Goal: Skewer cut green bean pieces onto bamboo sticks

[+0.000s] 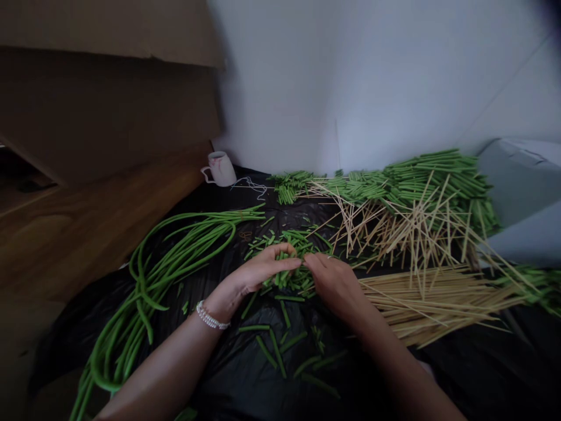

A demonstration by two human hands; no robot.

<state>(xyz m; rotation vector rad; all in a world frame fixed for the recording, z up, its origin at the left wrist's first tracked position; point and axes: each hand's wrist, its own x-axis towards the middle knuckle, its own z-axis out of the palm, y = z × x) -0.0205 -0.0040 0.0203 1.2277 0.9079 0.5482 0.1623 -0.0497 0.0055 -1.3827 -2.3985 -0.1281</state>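
Observation:
My left hand (270, 264), with a beaded bracelet (212, 316) at the wrist, curves over a heap of short cut green beans (294, 283). Its thumb and fingers are drawn together around something green at the fingertips. Touching or nearly touching those tips, my right hand (329, 279) pinches with its fingers bent; whatever it holds is too small to make out. More cut pieces (277, 351) lie scattered on the black plastic sheet (228, 374) below both hands. A bundle of long green beans (175, 240) loops at the left.
Loose wooden sticks (429, 298) lie right of my right hand, with crossed skewers (407, 228) behind them bearing rows of bean pieces (438, 175). A mug (221, 169) stands at the back near a cardboard box (109, 99). A pale wall (350, 76) rises behind.

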